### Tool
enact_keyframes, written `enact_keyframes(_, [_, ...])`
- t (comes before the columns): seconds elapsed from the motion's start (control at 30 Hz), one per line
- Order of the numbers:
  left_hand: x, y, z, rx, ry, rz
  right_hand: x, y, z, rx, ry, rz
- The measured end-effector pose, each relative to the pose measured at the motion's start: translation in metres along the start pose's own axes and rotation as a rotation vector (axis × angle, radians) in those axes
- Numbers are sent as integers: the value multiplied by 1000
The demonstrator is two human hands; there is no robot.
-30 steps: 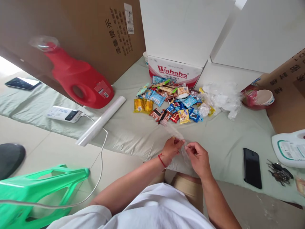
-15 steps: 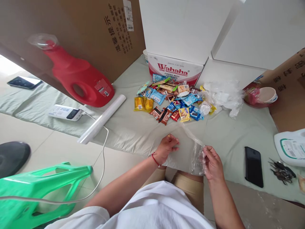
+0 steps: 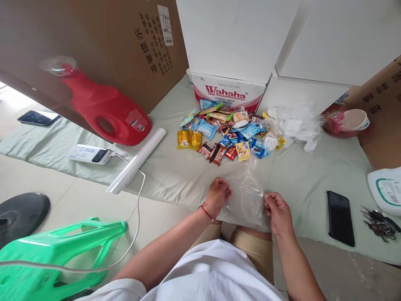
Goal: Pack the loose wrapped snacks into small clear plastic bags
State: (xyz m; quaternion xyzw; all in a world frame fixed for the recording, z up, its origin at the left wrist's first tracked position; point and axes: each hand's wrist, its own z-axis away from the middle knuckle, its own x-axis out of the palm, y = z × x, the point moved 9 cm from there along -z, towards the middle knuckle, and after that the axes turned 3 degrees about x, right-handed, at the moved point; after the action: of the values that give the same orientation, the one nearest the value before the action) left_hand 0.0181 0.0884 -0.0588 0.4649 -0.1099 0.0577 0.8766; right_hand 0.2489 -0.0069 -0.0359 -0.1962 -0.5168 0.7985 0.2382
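A clear plastic bag [image 3: 246,196] is spread between my two hands, near the front edge of the cloth-covered surface. My left hand [image 3: 218,195], with a red string on the wrist, pinches the bag's left side. At the bag's right side, the thumb and fingers of my right hand [image 3: 277,208] are closed on its edge. Just beyond the bag lies a pile of wrapped snacks [image 3: 232,129], among them a yellow packet [image 3: 243,151], brown packets [image 3: 216,153] and blue ones. Crumpled clear plastic bags [image 3: 294,121] lie right of the pile.
A red jug [image 3: 109,110], a plastic roll [image 3: 137,161] and a corded power bank [image 3: 90,154] are at left. On the right are a black phone [image 3: 341,218], keys [image 3: 380,223] and a white bottle [image 3: 387,190]. Boxes [image 3: 228,92] stand behind; a green stool [image 3: 62,251] is lower left.
My left hand, apart from the bag before, has taken hold of its left side. The bag, bunched at my right hand earlier, is now spread out between both hands. The view has shifted slightly.
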Motion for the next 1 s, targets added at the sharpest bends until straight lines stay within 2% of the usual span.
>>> enact_keyframes(0.07, [-7, 3, 0, 58, 37, -47, -7, -19, 7, -196, 114, 242])
enact_keyframes(0.13, [-7, 5, 0, 126, 44, -115, 0, -40, 19, -365, 169, 408])
enact_keyframes(0.17, [-6, 6, 1, 160, 42, -155, 11, -47, 23, -414, 132, 467])
enact_keyframes(0.23, [-3, 7, 2, 204, 26, -233, 43, -52, 27, -461, -29, 597])
enact_keyframes(0.33, [-11, 15, 9, 299, 85, -396, 86, -44, 24, -470, -198, 911])
enact_keyframes(0.4, [-24, 34, 24, 494, 224, -562, 101, -35, 17, -451, -218, 1108])
enact_keyframes(0.47, [-25, 55, 49, 761, 320, -753, 109, -28, 13, -432, -230, 1222])
enact_keyframes(0.5, [-16, 62, 60, 891, 278, -850, 111, -27, 13, -433, -229, 1249])
enact_keyframes(0.53, [-1, 64, 69, 1002, 159, -945, 112, -27, 14, -438, -224, 1259])
enact_keyframes(0.57, [18, 61, 75, 1083, -13, -1031, 112, -27, 15, -446, -224, 1258])
enact_keyframes(0.63, [50, 50, 78, 1136, -334, -1163, 111, -26, 16, -452, -232, 1231])
enact_keyframes(0.67, [59, 47, 73, 1118, -404, -1212, 110, -25, 16, -453, -239, 1197])
enact_keyframes(0.7, [63, 47, 63, 1081, -396, -1253, 107, -24, 15, -455, -247, 1140])
enact_keyframes(0.73, [63, 50, 51, 1039, -335, -1288, 104, -23, 14, -455, -254, 1056])
enact_keyframes(0.83, [50, 54, 20, 927, -157, -1364, 87, -18, 7, -392, -276, 684])
enact_keyframes(0.9, [38, 48, 11, 884, -132, -1408, 69, -12, 1, -257, -282, 439])
enact_keyframes(1.0, [22, 37, 16, 869, -145, -1460, 37, -10, -5, -67, -258, 186])
